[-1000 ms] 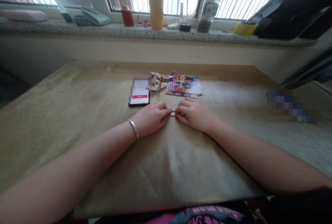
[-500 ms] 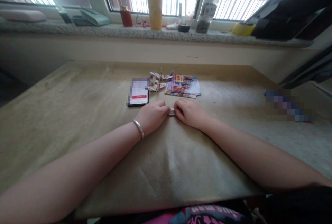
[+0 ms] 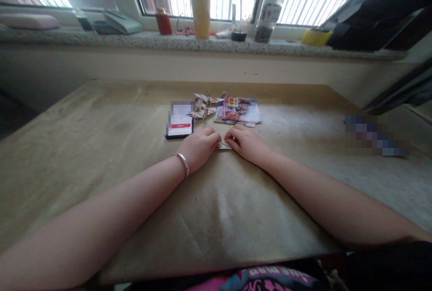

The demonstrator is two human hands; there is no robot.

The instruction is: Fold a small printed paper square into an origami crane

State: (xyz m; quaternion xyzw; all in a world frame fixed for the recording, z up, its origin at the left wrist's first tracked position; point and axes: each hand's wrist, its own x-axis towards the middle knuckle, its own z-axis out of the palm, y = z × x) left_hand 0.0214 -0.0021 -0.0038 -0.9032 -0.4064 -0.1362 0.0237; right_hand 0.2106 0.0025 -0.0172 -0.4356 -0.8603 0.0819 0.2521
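My left hand (image 3: 200, 145) and my right hand (image 3: 246, 141) meet at the middle of the table, fingers curled. Between them lies a small folded piece of printed paper (image 3: 224, 145), and both hands pinch it against the brown paper table cover (image 3: 216, 219). Most of the piece is hidden under my fingers. A silver bangle (image 3: 182, 164) sits on my left wrist. Just beyond my hands lie folded paper cranes (image 3: 204, 105) and a stack of colourful printed sheets (image 3: 239, 111).
A phone (image 3: 180, 124) with a lit screen lies left of the cranes. A blurred object (image 3: 374, 136) rests at the right. The stone windowsill (image 3: 189, 43) holds a red can (image 3: 164, 22), a jar (image 3: 265, 20), a yellow column (image 3: 201, 3) and a black bag (image 3: 374, 16).
Both hands have slid slightly away from me along the table with the folded paper. A bit more of the paper shows between the fingertips.
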